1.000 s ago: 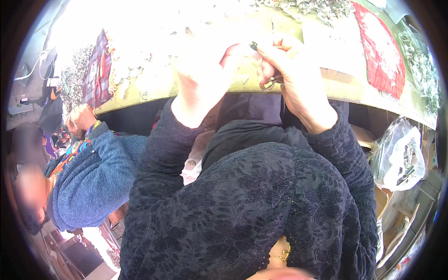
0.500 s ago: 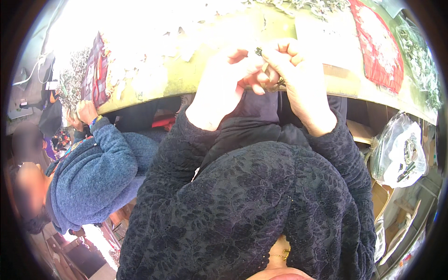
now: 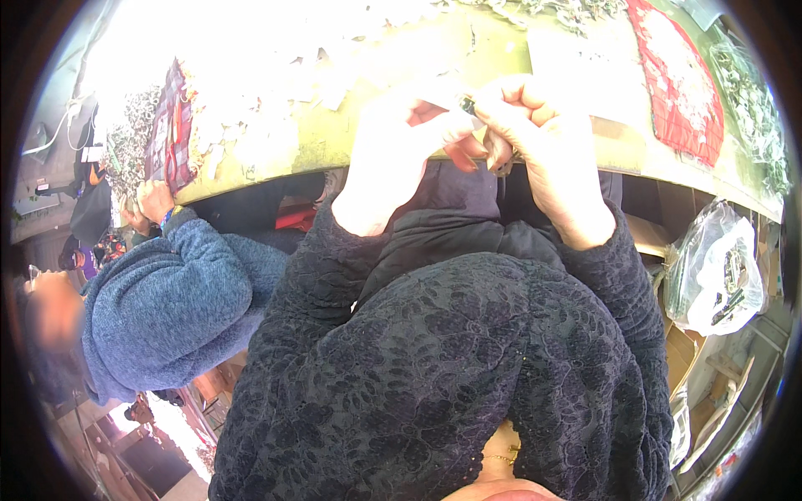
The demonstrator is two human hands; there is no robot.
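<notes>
Over the near edge of the yellowish table, my two hands work close together. A small dark-green piece (image 3: 466,103) shows between the fingertips, too small and washed out to name. My right hand (image 3: 539,129) is closed on it in a pinch of thumb and forefinger, with its other fingers curled. From the left, my left hand (image 3: 405,142) reaches to the same spot; its thumb and fingertips are pressed close to the piece, fingers bent. Glare hides part of the left fingers. Below the right fingers, something small and brownish is partly hidden.
The table (image 3: 334,138) carries scattered pale scraps in strong glare. At right lie a red cloth (image 3: 677,92) with pale bits and a greenish heap (image 3: 752,108). A clear plastic bag (image 3: 718,271) hangs below. At left, a co-worker in a blue fleece (image 3: 171,305) handles items near a plaid cloth (image 3: 167,125).
My right hand has shifted slightly right, and the fingers of both hands have changed position round the small piece. The co-worker at left has leaned a little.
</notes>
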